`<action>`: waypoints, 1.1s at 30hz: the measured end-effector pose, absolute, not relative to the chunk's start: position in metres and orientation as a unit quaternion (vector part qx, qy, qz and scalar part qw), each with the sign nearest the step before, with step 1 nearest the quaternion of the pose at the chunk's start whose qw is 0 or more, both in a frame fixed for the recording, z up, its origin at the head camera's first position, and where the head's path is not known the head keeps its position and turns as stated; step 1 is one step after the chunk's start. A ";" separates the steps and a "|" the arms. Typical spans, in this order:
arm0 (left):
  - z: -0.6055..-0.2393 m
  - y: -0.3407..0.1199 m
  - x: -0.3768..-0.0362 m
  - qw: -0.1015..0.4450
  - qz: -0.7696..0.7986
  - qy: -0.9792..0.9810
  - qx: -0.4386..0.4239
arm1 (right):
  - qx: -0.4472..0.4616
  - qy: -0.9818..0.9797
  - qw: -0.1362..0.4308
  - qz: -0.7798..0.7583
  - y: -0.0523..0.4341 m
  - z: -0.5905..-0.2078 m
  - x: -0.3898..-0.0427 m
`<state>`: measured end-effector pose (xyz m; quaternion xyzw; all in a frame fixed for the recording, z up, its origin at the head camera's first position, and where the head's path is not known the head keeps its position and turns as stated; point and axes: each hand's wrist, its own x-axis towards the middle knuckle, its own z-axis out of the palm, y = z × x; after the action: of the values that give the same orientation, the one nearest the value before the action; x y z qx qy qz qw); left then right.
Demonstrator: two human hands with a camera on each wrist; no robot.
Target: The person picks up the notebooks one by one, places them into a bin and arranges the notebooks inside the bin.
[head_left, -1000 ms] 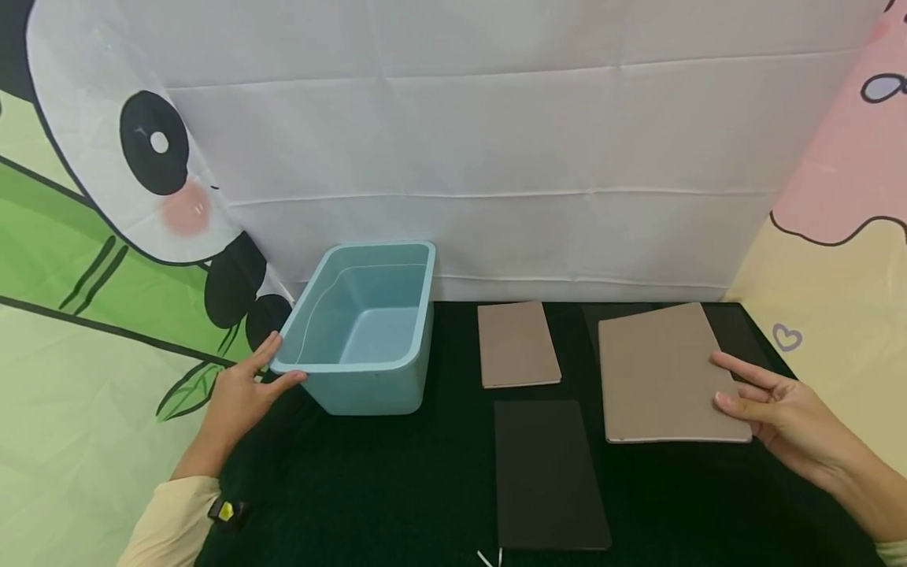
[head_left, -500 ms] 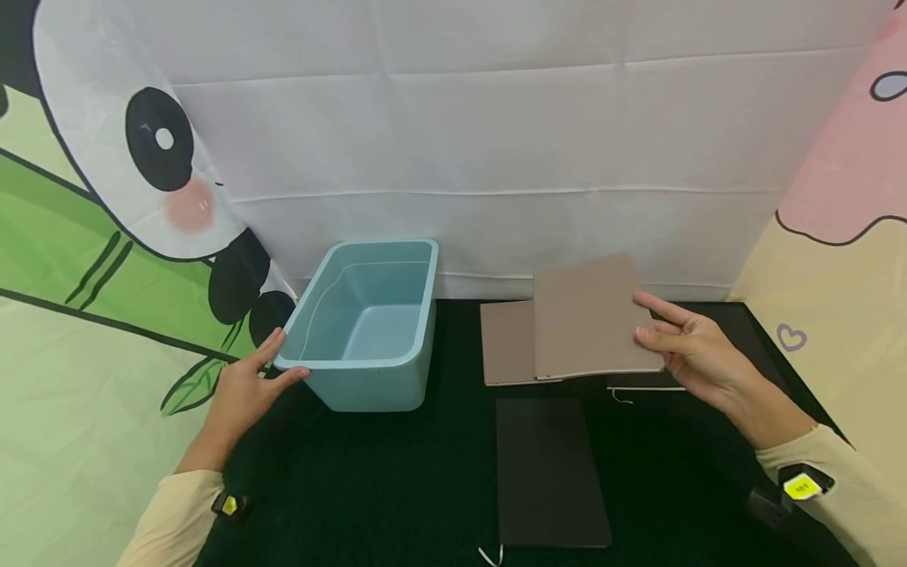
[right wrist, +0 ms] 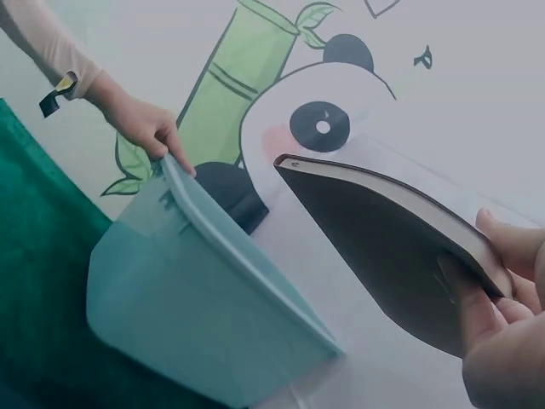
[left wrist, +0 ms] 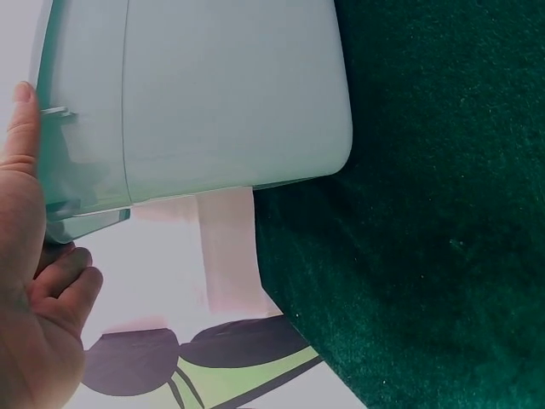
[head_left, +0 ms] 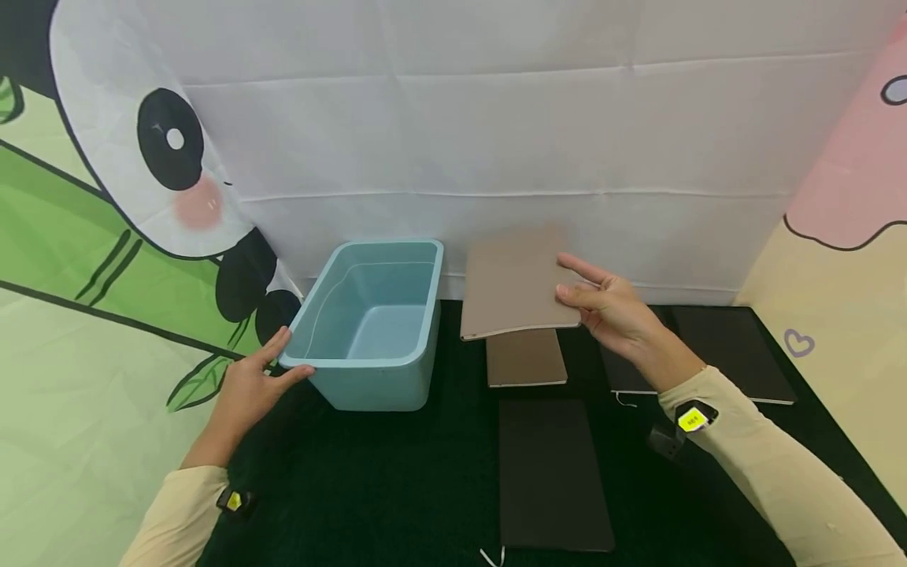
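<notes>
My right hand (head_left: 612, 311) pinches the right edge of a tan notebook (head_left: 513, 276), held up in the air just right of the bin. In the right wrist view the pale page edges of this notebook (right wrist: 375, 247) show, with its underside in shadow. My left hand (head_left: 251, 386) grips the near left corner of a light blue plastic bin (head_left: 375, 390), thumb on the near rim. From the left wrist view, the fingers (left wrist: 72, 285) curl at the rim of the bin (left wrist: 230, 102). The inside of the bin is bare.
A smaller tan notebook (head_left: 527, 362) lies partly under the raised one in the head view. In front of it is a black notebook (head_left: 553, 472) with a white ribbon. Another black notebook (head_left: 737, 346) lies at the right on the dark green cloth (head_left: 368, 488). Printed curtains stand behind.
My right hand has lifted the tan notebook from the right side and carried it left towards the bin, uncovering a black notebook. The left hand stays at the bin's corner.
</notes>
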<state>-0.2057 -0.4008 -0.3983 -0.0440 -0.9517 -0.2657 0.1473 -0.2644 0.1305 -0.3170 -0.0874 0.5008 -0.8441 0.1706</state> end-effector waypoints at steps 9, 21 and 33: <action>-0.397 -0.400 -0.204 0.144 -0.270 -0.951 -0.040 | -0.099 0.489 0.169 -0.850 0.076 -0.308 -0.284; -0.398 -0.398 -0.204 0.144 -0.277 -0.949 -0.036 | -0.085 0.516 0.155 -0.838 0.002 -0.314 -0.307; -0.399 -0.398 -0.204 0.145 -0.289 -0.946 -0.033 | -0.077 0.522 0.154 -0.836 -0.057 -0.322 -0.330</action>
<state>-0.2041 -0.3976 -0.3988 -0.0329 -0.9457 -0.2890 0.1448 -0.3296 -0.0574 -0.3220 -0.0770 0.5218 -0.8356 0.1537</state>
